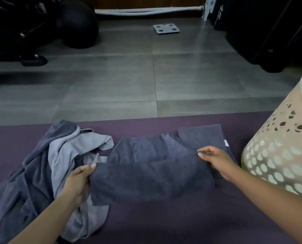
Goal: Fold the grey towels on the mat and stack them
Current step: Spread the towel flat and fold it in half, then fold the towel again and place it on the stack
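From the head camera, looking down, a long purple mat lies across the grey tiled floor. A dark grey towel is stretched flat on the mat between two bare hands.

The left hand grips the left end of this towel. Its fingers are curled around the bunched edge, and the thumb lies on top of the cloth. The right hand holds the right end. Its fingers curl and pinch the top fold of the towel, with the thumb pressed against them. The towel has a fold running from one grip to the other, so a front layer lies over a back layer.

Just past the right hand's grip, farther away, a small folded dark grey towel lies flat on the mat, touching the towel being held. A small white tag shows at its right edge.

To the left of the left hand's grip sits a messy pile of grey towels, some dark and some lighter. The pile touches the left hand and spreads over the mat.

To the right of the right hand's grip stands a cream plastic laundry basket with round holes.

Far beyond the hands, a flat white bathroom scale lies on the floor. A big black ball rests in the far left corner.
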